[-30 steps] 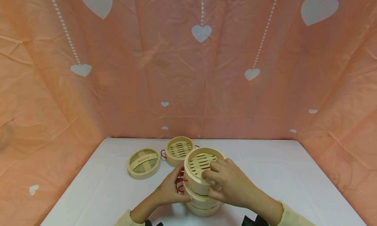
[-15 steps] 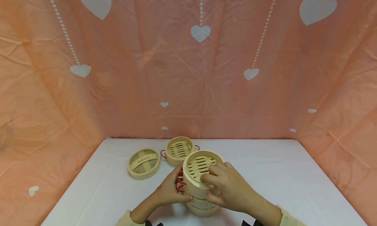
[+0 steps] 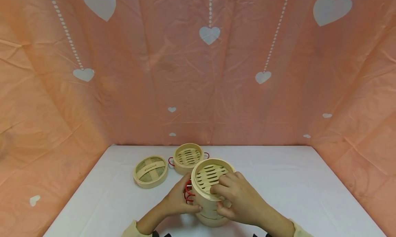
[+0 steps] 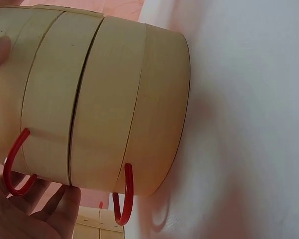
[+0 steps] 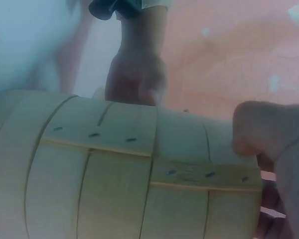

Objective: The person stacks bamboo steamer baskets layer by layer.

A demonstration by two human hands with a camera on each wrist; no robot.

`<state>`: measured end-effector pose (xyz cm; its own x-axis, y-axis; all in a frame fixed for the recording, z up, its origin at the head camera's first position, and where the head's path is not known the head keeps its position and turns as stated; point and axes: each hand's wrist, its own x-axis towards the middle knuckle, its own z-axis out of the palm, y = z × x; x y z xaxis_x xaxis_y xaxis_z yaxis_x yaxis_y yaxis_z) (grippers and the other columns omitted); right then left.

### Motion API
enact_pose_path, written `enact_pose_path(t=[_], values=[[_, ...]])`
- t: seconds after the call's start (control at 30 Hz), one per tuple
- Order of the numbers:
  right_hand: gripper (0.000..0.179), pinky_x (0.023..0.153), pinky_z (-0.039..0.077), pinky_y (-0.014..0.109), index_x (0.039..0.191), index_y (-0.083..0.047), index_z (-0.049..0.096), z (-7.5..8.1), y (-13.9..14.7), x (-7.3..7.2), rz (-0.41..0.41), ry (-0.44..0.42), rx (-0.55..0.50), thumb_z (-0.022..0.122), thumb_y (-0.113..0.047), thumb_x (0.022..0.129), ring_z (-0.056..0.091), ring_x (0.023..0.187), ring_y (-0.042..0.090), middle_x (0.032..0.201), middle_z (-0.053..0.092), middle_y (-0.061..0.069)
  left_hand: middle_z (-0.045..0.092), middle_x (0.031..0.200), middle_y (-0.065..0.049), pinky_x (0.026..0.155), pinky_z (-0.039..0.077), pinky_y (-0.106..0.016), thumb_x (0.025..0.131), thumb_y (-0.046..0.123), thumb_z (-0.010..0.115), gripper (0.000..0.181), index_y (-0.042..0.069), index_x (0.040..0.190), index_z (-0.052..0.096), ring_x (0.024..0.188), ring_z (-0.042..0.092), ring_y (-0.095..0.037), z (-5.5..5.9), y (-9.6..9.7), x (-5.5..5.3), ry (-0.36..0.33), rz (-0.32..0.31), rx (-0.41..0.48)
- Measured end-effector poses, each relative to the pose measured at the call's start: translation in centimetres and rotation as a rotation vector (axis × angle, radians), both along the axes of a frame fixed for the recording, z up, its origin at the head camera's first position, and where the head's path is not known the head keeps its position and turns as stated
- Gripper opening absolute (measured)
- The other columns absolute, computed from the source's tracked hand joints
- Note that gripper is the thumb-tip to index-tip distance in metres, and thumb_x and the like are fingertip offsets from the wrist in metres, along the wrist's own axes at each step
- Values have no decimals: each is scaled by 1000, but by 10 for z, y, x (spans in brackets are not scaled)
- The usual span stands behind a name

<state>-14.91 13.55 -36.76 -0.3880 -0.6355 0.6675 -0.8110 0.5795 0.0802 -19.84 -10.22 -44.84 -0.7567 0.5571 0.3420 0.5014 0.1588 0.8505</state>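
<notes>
Two round bamboo steamer baskets stand stacked near the front of the table. The upper basket (image 3: 204,200) has a slatted floor and sits squarely over the lower basket (image 3: 211,222). My right hand (image 3: 238,197) pinches the upper basket's near right rim, thumb outside and fingers over the edge. From the left, my left hand (image 3: 177,200) holds the stack's side, its thumb in front and fingers behind. In the left wrist view, red loop handles (image 4: 123,201) show on both baskets, with a thin dark seam between them. Stapled overlaps (image 5: 204,178) show in the right wrist view.
A third slatted basket (image 3: 183,169) with red handles stands behind the stack. To its left lies a woven bamboo lid (image 3: 148,185) with a strap across the top. White cloth covers the table (image 3: 294,185), and a peach curtain (image 3: 185,75) with hearts hangs behind.
The upper basket has come down and levelled onto the lower one, closing the gap, with my right hand lowering along with it. My left hand has stayed in place.
</notes>
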Motion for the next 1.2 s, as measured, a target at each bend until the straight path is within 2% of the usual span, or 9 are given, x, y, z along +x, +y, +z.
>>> enact_pose_path(t=[0.2,0.47,0.63,0.77,0.93,1.1,1.2], values=[[33,74,35,25,88,-26,63,1,0,1,-6,-41,3,74,-23,57,48,82,4,79,52,-15,53,131,-7,93,51,-29,67,16,85,96,24,146,32,113,58,-14,-1,1,-1,10,-26,26],[32,76,38,27,90,-26,65,2,1,1,36,-29,-43,77,-22,60,50,83,5,82,53,-15,53,132,-3,97,48,-29,66,21,86,95,25,146,33,116,55,-13,0,0,0,47,8,-3],[32,75,38,27,90,-27,64,2,1,0,39,-20,-54,77,-22,60,51,84,5,82,54,-15,53,132,-3,97,48,-29,66,21,86,95,24,146,33,116,55,-13,-1,0,0,54,6,-1],[30,76,38,26,88,-27,64,1,1,0,22,-47,-51,76,-23,61,50,84,4,82,54,-15,54,133,-3,98,48,-30,66,23,86,96,24,146,33,116,55,-12,0,-1,1,64,13,-3],[28,77,38,25,88,-27,64,2,1,1,2,-87,-40,76,-25,63,49,84,2,81,53,-16,52,135,-2,97,48,-29,66,22,87,96,26,146,33,115,55,-12,0,0,1,36,24,4],[39,81,41,28,97,-23,65,0,6,-2,18,-79,-90,78,-26,60,49,90,7,90,55,-12,52,135,-2,99,48,-30,66,22,87,96,25,146,33,117,55,-13,1,-2,0,39,16,-11],[56,86,43,31,110,-20,63,-1,12,-4,-2,-125,-167,81,-28,58,49,101,11,105,56,-8,52,136,-1,101,47,-32,67,20,85,94,23,145,34,120,54,-15,5,-6,-5,99,13,-64]])
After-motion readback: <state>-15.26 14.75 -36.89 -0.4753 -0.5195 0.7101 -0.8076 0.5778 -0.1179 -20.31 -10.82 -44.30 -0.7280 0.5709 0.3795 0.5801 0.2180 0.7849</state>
